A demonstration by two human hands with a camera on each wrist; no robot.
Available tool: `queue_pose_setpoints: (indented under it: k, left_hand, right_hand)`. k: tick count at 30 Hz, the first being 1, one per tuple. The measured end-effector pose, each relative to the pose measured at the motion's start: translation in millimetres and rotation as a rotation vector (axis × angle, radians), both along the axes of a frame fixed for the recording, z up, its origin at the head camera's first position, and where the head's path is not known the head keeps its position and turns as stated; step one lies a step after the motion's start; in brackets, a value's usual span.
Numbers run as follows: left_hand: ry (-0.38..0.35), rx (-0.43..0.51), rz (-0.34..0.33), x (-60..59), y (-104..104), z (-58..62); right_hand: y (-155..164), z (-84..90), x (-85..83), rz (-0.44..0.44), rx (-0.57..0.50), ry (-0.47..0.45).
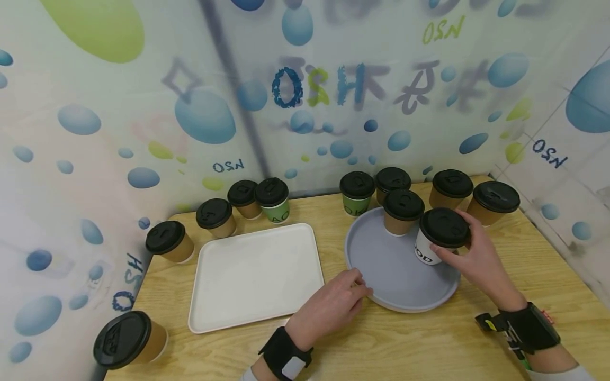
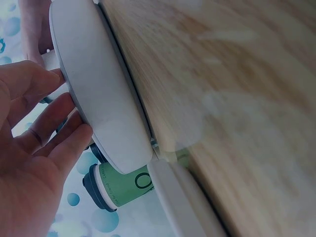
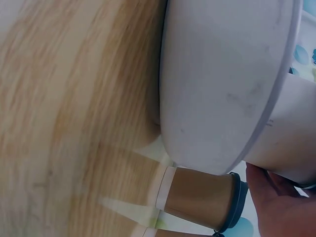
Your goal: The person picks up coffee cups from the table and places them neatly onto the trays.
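We see our right hand [image 1: 469, 254] curled around the white cup [image 1: 436, 241], fingers and thumb wrapped at its black lid and upper wall. The cup stands on the round grey tray [image 1: 395, 280], near that tray's right rim, tilted a little, its long axis close to vertical with the lid up. Our left hand [image 1: 333, 304] lies with fingers relaxed and nearly straight, fingertips touching the tray's left rim; it holds nothing. 1 brown cup [image 1: 402, 211] stands upright at the tray's far rim.

The lettering on the white cup is partly hidden by the fingers, and we cannot read it whole. In the right wrist view only the tray's underside [image 3: 222, 84] and a brown cup [image 3: 197, 197] beside it show clearly; the hand is cut off at the corner. The white rectangular tray [image 1: 254, 275] lies left of the grey one on the wooden surface [image 1: 405, 344].
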State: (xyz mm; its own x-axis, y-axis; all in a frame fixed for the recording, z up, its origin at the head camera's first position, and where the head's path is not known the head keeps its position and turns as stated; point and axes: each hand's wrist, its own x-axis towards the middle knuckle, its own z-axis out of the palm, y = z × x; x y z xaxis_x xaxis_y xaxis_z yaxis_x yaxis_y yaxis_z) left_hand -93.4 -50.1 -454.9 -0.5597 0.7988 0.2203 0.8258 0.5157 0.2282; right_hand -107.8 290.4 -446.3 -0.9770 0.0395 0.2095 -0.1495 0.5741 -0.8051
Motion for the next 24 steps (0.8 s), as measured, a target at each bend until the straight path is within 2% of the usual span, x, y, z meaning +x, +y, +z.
queue_pose_setpoints:
  k: [11, 16, 19, 24]
  left_hand:
    - [0.004, -0.012, -0.003, 0.2, 0, -1.1]
    - [-0.011, -0.043, -0.005, -2.7, -2, 4.6]
    - [0.007, -0.061, 0.015, -8.2, -4, 9.6]
    - [0.07, -0.078, 0.07, -24.1, -6, 13.2]
  right_hand:
    - [2, -5.9, 2.9, -0.013, -0.006, -0.026]
    - [6, -8.6, 8.1, -0.006, -0.045, -0.023]
    - [9, -8.9, 12.2, 0.003, -0.075, 0.043]
    - [19, -9.7, 15.6, 0.009, -0.149, 0.238]
